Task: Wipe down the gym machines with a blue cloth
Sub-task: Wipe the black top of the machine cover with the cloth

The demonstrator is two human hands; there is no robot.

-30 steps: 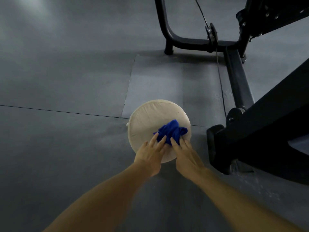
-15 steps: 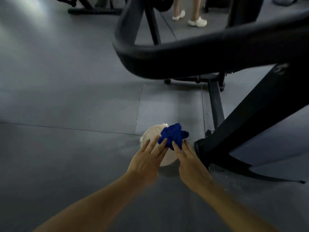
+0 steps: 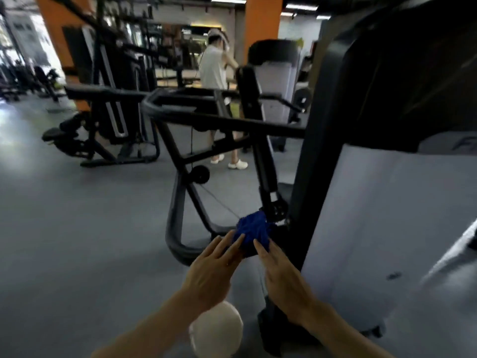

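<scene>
2 hands hold the blue cloth (image 3: pixel 252 232) up in front of the person: the left hand (image 3: pixel 209 273) and the right hand (image 3: pixel 285 279) meet at the bunched fabric, fingertips pinching its lower edge from either side, fingers mostly straight. The cloth is clear of any surface, in mid-air just in front of the dark upright frame (image 3: pixel 320 156) of the nearest gym machine, whose pale grey panel (image 3: pixel 366 228) fills the right of the view. Below the forearms sits a round cream pad (image 3: pixel 218 329), low and apart from the cloth. Nothing shows which surfaces have been wiped; no streaks or damp patches can be made out in the blur. By my reading the work is at an early or middle point, with the cloth being gathered for a pass on this machine. Several more machines (image 3: pixel 108 104) stand across the grey floor (image 3: pixel 77 228), where another person (image 3: pixel 215 73) is standing.
</scene>
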